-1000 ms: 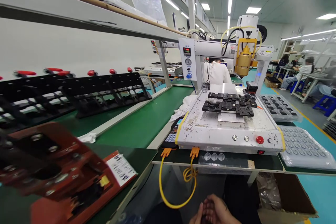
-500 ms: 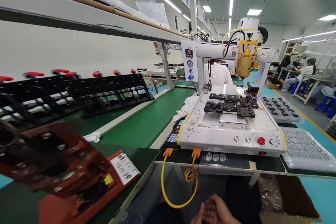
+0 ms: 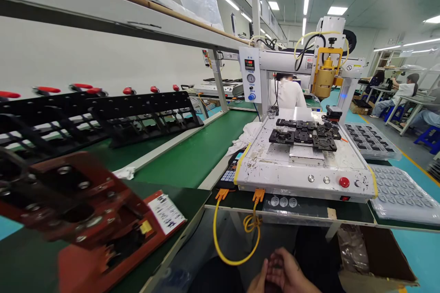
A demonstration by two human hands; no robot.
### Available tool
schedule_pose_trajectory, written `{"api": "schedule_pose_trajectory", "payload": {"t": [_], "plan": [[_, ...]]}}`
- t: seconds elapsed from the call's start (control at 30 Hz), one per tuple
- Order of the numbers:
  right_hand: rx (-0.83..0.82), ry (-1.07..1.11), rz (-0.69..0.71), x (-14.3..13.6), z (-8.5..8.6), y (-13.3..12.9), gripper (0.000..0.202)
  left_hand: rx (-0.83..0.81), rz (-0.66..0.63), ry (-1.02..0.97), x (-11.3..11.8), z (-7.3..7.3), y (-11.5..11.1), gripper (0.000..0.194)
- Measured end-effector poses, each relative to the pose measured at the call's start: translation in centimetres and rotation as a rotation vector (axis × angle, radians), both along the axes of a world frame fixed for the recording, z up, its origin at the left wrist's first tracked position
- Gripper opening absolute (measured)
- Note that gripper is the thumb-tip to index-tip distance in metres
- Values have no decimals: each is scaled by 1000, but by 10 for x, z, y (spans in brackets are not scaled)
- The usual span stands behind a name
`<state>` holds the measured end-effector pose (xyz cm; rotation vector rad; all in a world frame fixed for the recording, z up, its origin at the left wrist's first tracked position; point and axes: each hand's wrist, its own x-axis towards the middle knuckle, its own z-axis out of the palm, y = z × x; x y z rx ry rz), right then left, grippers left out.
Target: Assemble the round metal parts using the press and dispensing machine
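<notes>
My left hand (image 3: 258, 280) and my right hand (image 3: 288, 271) rest close together at the bottom centre, over my lap, below the bench edge. The right hand's fingers are loosely curled with the palm partly showing, and nothing is visible in it. Only the thumb side of the left hand shows; its other fingers are hidden. Above them stands a white dispensing machine (image 3: 292, 178) with black fixtures (image 3: 304, 135) on its bed and a gold cylinder head (image 3: 323, 83) over them. A yellow cable (image 3: 231, 263) loops down beside my hands.
A red clamp fixture (image 3: 117, 256) stands at the lower left, with black racks (image 3: 144, 121) behind it. Plastic trays (image 3: 404, 192) lie right of the machine. An open cardboard box (image 3: 388, 256) sits below. A person in white (image 3: 290, 94) is behind the machine.
The camera view has shifted slightly, moving the machine a little right and up in the picture. My hands show slightly more and stay close together.
</notes>
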<state>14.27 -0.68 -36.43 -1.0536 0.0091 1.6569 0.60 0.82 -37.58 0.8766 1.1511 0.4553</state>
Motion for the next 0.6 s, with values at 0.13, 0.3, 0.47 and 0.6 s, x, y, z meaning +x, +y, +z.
{"api": "schedule_pose_trajectory", "payload": {"t": [0.13, 0.3, 0.47, 0.6], "plan": [[3, 10, -11, 0, 4, -1, 36, 8, 35, 15, 4, -11, 0, 91], [16, 16, -8, 0, 7, -2, 34, -42, 60, -32, 7, -19, 0, 106], [31, 3, 4, 0, 12, -3, 35, -29, 68, -78, 4, -6, -2, 107], [45, -4, 15, -1, 15, -5, 35, -13, 53, -119, 3, 4, -5, 100]]}}
